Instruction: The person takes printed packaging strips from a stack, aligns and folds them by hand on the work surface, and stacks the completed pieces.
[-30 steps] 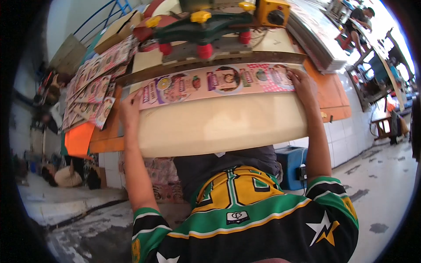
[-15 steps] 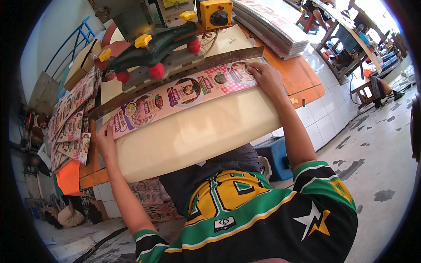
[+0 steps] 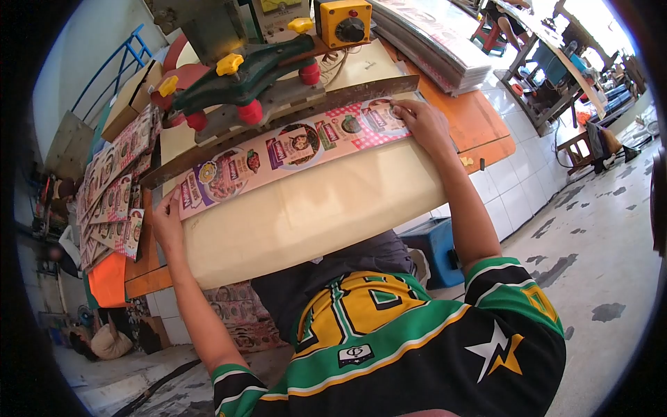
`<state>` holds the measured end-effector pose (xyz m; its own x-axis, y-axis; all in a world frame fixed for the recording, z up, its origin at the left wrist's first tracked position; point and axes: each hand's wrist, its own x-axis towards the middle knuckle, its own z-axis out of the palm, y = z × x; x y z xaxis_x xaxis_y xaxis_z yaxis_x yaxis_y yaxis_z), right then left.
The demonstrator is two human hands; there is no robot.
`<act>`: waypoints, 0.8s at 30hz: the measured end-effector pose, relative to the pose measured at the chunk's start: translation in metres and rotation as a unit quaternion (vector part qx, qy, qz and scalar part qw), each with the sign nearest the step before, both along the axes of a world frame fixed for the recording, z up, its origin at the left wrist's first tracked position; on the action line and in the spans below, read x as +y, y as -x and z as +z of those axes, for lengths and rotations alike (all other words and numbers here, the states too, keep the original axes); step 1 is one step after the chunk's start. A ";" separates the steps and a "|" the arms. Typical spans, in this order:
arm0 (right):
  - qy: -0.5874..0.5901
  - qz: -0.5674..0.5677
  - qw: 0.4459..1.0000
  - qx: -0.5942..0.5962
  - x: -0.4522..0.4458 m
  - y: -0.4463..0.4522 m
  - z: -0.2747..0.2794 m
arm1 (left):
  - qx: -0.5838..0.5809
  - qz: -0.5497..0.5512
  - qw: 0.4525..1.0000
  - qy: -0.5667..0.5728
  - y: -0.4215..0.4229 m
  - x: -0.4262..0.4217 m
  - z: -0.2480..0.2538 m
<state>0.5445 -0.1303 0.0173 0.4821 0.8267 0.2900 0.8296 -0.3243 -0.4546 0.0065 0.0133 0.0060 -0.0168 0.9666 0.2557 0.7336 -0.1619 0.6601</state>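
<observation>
A long printed strip [image 3: 267, 156] lies along a metal bar [image 3: 278, 125], above a cream-coloured sheet [image 3: 313, 215] that hangs over the near side. My left hand [image 3: 167, 221] grips the strip's left end, thumb on top. At the strip's right end my right hand [image 3: 425, 125] holds the corner between thumb and fingers. Just beyond the bar is a dark green machine part [image 3: 243, 83] with yellow knobs and red feet. The undersides of both hands are hidden.
Printed sheets [image 3: 114, 167] are heaped at the left beside a cardboard box [image 3: 130, 101]. A yellow control box [image 3: 343, 23] sits at the back. Stacked boards [image 3: 431, 45] lie at the back right of the orange table [image 3: 479, 128]. Another person [image 3: 511, 24] sits far off.
The view has turned and shifted since the first frame, so the strip now appears slanted. Both hands keep hold of its ends. Little differs from half a second ago.
</observation>
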 end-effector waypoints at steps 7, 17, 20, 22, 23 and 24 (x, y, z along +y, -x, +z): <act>-0.009 0.011 1.000 -0.007 0.001 -0.002 -0.004 | 0.017 -0.019 0.999 -0.025 0.006 0.004 -0.005; 0.012 0.002 1.000 0.005 -0.001 0.000 0.000 | 0.005 -0.006 1.000 0.003 0.000 -0.001 0.001; 0.010 0.002 1.000 0.005 0.000 -0.001 0.000 | 0.011 -0.006 1.000 -0.016 0.004 0.002 -0.004; 0.008 0.003 1.000 0.005 0.001 0.000 0.002 | 0.015 -0.004 1.000 -0.021 0.005 0.003 -0.004; 0.015 0.002 1.000 0.007 0.000 0.001 0.004 | 0.015 -0.004 1.000 -0.021 0.004 0.002 -0.003; 0.021 0.001 1.000 0.009 0.000 0.002 0.005 | 0.007 0.000 1.000 -0.001 0.003 0.001 -0.001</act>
<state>0.5423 -0.1307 0.0227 0.4845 0.8396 0.2456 0.8224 -0.3416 -0.4549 0.0037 0.0143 0.0050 -0.0124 0.9659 0.2585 0.7423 -0.1643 0.6496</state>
